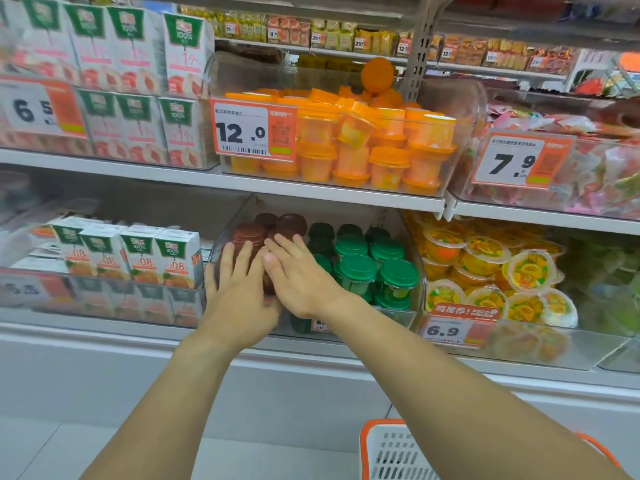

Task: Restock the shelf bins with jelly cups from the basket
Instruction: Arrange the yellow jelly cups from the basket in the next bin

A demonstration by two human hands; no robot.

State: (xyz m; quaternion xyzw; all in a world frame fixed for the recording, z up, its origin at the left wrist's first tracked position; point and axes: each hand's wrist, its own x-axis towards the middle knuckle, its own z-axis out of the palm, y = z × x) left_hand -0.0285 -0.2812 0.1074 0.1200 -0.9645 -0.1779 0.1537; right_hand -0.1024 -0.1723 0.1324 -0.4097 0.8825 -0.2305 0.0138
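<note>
On the lower shelf, a clear bin (pixel 419 265) holds brown-lidded jelly cups (pixel 289 224) on its left side and green-lidded jelly cups (pixel 358 269) on its right. Both of my hands reach into the bin's left side. My left hand (pixel 239 289) lies with straight fingers against the front brown cups. My right hand (pixel 299 277) lies flat beside it, fingers spread over the brown cups, with one cup showing between the hands. The white basket with an orange rim (pixel 388 452) stands on the floor at the bottom right, and its contents are hidden.
The shelf above carries a clear bin of orange-lidded cups (pixel 363 147) with a 12.0 price tag (pixel 254 131). Juice cartons (pixel 138 254) fill the left of both shelves. Fruit cups in a bin (pixel 502 268) sit to the right, behind a 6.9 tag.
</note>
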